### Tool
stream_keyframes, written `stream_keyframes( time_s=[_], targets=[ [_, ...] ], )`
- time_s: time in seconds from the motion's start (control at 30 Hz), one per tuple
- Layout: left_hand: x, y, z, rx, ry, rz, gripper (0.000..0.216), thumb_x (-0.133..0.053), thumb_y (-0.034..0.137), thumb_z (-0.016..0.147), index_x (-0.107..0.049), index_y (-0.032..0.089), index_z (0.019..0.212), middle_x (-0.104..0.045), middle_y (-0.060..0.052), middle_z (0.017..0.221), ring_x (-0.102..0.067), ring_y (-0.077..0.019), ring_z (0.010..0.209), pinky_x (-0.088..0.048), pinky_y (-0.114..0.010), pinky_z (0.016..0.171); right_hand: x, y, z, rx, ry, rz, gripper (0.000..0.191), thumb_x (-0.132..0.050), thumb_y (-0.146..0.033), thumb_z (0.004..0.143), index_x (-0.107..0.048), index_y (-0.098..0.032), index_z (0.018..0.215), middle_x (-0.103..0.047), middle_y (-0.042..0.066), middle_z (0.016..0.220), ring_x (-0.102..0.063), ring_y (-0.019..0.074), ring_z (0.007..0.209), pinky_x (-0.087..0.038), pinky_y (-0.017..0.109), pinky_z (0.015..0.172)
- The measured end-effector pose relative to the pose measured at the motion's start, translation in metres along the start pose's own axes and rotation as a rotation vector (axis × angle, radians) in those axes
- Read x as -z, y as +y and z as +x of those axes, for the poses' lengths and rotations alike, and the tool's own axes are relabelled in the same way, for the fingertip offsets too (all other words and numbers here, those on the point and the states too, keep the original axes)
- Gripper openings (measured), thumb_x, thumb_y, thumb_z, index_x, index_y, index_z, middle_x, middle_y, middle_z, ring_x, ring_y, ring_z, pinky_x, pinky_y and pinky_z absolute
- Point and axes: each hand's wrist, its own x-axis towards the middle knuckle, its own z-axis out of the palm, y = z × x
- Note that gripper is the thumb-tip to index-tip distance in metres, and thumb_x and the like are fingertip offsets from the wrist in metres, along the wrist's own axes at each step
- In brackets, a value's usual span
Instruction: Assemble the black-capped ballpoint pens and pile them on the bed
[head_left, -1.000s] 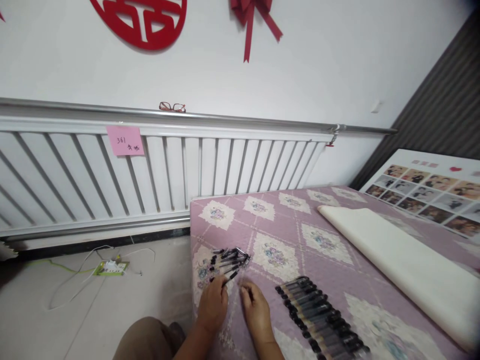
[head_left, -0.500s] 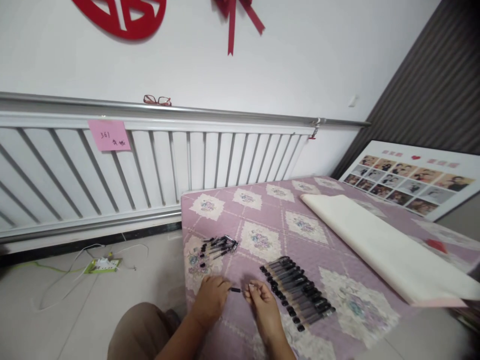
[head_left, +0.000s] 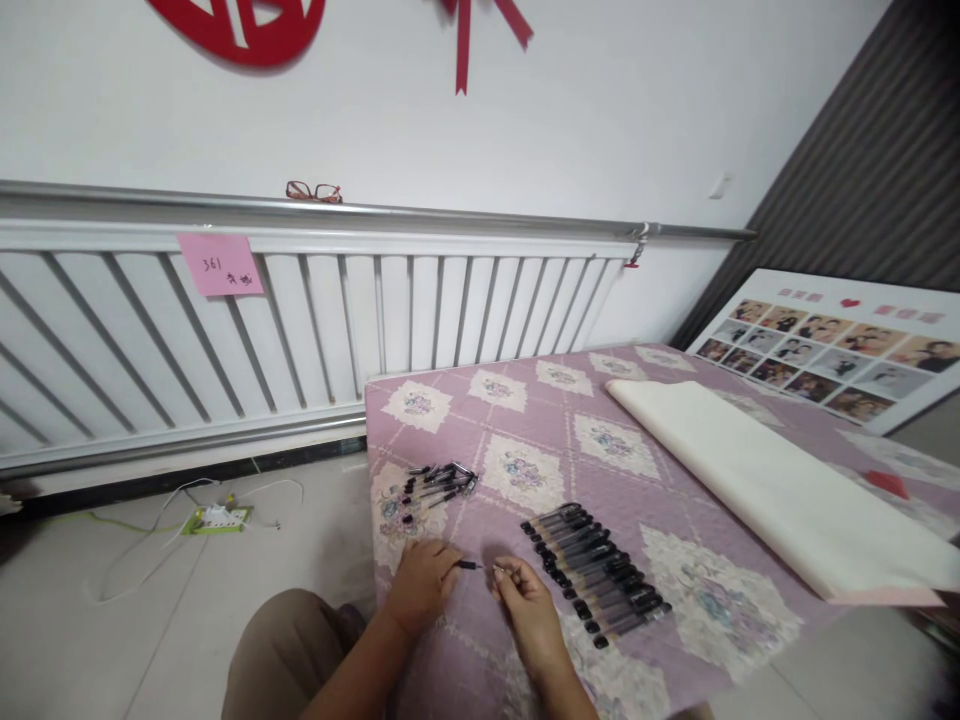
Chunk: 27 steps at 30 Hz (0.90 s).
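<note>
Both my hands rest on a purple quilted mattress (head_left: 675, 450) near its front left corner. My left hand (head_left: 421, 585) is closed, pinching one end of a thin black pen part (head_left: 472, 566). My right hand (head_left: 525, 600) is closed too, pinching something small at the other end; I cannot make out what. A small heap of black pen parts (head_left: 437, 483) lies just beyond my left hand. A long row of assembled black pens (head_left: 596, 572) lies to the right of my right hand.
A folded cream cloth (head_left: 765, 490) lies across the mattress at right. A photo board (head_left: 832, 345) leans behind it. A white radiator (head_left: 300, 320) with a pink note (head_left: 220, 264) and glasses (head_left: 313, 191) lines the wall. A power strip (head_left: 217, 517) with cables lies on the floor.
My hands came back from the heap of parts with a black piece, which now spans the gap between them. The view shifted, so the row of pens shows in full.
</note>
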Motion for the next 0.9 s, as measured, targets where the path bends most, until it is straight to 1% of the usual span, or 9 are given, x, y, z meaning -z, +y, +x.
stream_keyframes(
  time_s=[0.13, 0.33, 0.47, 0.57, 0.77, 0.9],
  targets=[
    [0.0023, 0.0014, -0.0001, -0.006, 0.006, 0.0, 0.026, -0.043, 0.024, 0.093, -0.062, 0.03, 0.11, -0.064, -0.001, 0.101, -0.055, -0.0191, 0.099, -0.034, -0.035, 0.09, -0.0018, -0.0012, -0.0008, 0.044, -0.031, -0.073, 0.04, -0.069, -0.054, 0.067, -0.069, -0.018, 0.085, -0.066, 0.002, 0.067, -0.059, 0.0176, 0.062, -0.047, 0.026, 0.057],
    [0.0006, -0.0007, 0.0003, -0.014, -0.002, -0.007, 0.025, -0.044, 0.024, 0.092, -0.062, 0.03, 0.109, -0.064, 0.0, 0.102, -0.055, -0.0189, 0.098, -0.033, -0.036, 0.091, -0.0037, -0.0022, -0.0015, 0.085, -0.047, -0.172, 0.038, -0.068, -0.054, 0.068, -0.071, -0.018, 0.084, -0.068, 0.003, 0.07, -0.061, 0.019, 0.065, -0.049, 0.027, 0.059],
    [0.0012, -0.0008, 0.0, -0.034, -0.011, -0.008, 0.024, -0.045, 0.024, 0.092, -0.062, 0.029, 0.108, -0.064, -0.001, 0.102, -0.055, -0.0188, 0.099, -0.033, -0.036, 0.091, -0.0038, -0.0017, -0.0006, 0.115, -0.05, -0.192, 0.038, -0.068, -0.054, 0.069, -0.072, -0.019, 0.082, -0.068, 0.003, 0.069, -0.061, 0.0188, 0.064, -0.049, 0.027, 0.06],
    [0.0019, -0.0006, -0.0001, -0.035, -0.01, -0.016, 0.023, -0.045, 0.026, 0.091, -0.063, 0.028, 0.106, -0.064, -0.002, 0.101, -0.054, -0.0191, 0.098, -0.034, -0.036, 0.091, -0.0037, 0.0, 0.0002, 0.129, -0.07, -0.194, 0.036, -0.068, -0.052, 0.07, -0.072, -0.019, 0.083, -0.069, 0.003, 0.072, -0.062, 0.0191, 0.067, -0.05, 0.027, 0.062],
    [0.0011, -0.0015, 0.0006, -0.038, -0.029, -0.014, 0.023, -0.044, 0.026, 0.092, -0.063, 0.028, 0.105, -0.064, -0.002, 0.101, -0.054, -0.0192, 0.099, -0.034, -0.036, 0.091, -0.004, 0.0003, 0.0005, 0.137, -0.116, -0.206, 0.032, -0.067, -0.048, 0.073, -0.071, -0.019, 0.084, -0.07, 0.005, 0.077, -0.064, 0.021, 0.074, -0.05, 0.029, 0.07],
    [0.0012, -0.0017, 0.0008, -0.044, -0.022, -0.025, 0.023, -0.043, 0.026, 0.092, -0.063, 0.028, 0.105, -0.064, -0.002, 0.1, -0.054, -0.0197, 0.098, -0.033, -0.037, 0.09, -0.0046, -0.0034, -0.0004, 0.134, -0.126, -0.224, 0.03, -0.065, -0.047, 0.074, -0.071, -0.019, 0.084, -0.071, 0.005, 0.077, -0.065, 0.0214, 0.074, -0.051, 0.029, 0.071]
  ],
)
